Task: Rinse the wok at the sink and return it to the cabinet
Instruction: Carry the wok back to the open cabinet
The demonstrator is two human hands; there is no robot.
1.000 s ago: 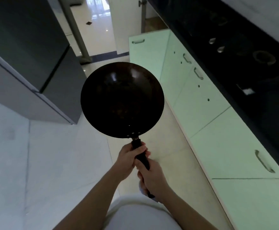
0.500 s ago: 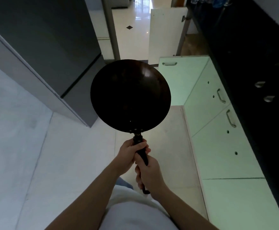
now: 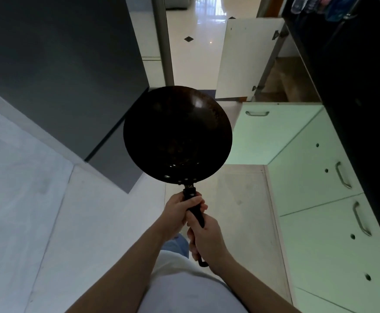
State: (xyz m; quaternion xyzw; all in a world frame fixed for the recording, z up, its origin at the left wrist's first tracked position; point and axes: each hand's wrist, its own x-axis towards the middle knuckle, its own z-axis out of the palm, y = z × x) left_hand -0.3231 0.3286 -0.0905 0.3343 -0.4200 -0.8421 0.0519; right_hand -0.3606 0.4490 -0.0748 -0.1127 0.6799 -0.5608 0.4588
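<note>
A dark round wok [image 3: 177,134] hangs level in front of me over the kitchen floor, its black handle pointing back at my body. My left hand [image 3: 180,210] is wrapped round the handle just behind the bowl. My right hand [image 3: 206,239] grips the same handle lower down, near its end. Straight ahead, a white cabinet door [image 3: 246,57] stands swung open, showing a brownish interior [image 3: 290,80] behind it. No sink is in view.
Pale green cabinet fronts [image 3: 320,222] with metal handles run along the right under a black countertop [image 3: 354,75]. A tall dark grey fridge [image 3: 67,71] stands on the left. Light floor tiles [image 3: 49,222] stretch between them toward a bright doorway.
The view has swung and advanced along the cabinets toward the open white door, which now looks nearer. Both hands keep the same hold on the wok handle.
</note>
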